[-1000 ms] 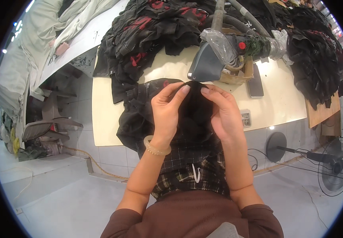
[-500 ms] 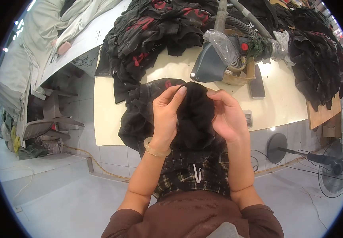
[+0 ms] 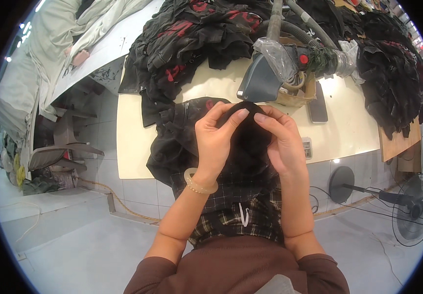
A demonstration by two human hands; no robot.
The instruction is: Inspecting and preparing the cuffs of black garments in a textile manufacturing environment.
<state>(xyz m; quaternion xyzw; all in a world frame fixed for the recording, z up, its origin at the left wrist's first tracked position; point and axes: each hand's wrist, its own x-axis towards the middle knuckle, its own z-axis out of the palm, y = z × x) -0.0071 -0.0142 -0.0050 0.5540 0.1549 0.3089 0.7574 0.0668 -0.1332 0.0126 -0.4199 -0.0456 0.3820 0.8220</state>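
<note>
A black garment [image 3: 253, 139] is stretched between my two hands at the table's near edge, its lower folds hanging over my lap. My left hand [image 3: 217, 134] pinches its upper edge between thumb and fingers, a pale bangle around the wrist. On the other side my right hand [image 3: 282, 134] grips the same edge, thumb on top and fingers behind the cloth. Just beyond the held edge is the blunt dark nose of a grey machine head [image 3: 260, 81]. More of the black cloth [image 3: 172, 142] lies bunched left of my left hand.
Black garments with red prints [image 3: 187, 39] are heaped at the back left, another dark pile [image 3: 387, 78] at the right. A cardboard box [image 3: 297, 98] and a phone-like slab [image 3: 318, 105] rest on the cream table [image 3: 133, 142]. A fan [image 3: 414, 208] stands right, a chair [image 3: 64, 154] left.
Both hands have come closer together along the garment's upper edge. My left hand has shifted right, and the edge now lies bunched between both thumbs.
</note>
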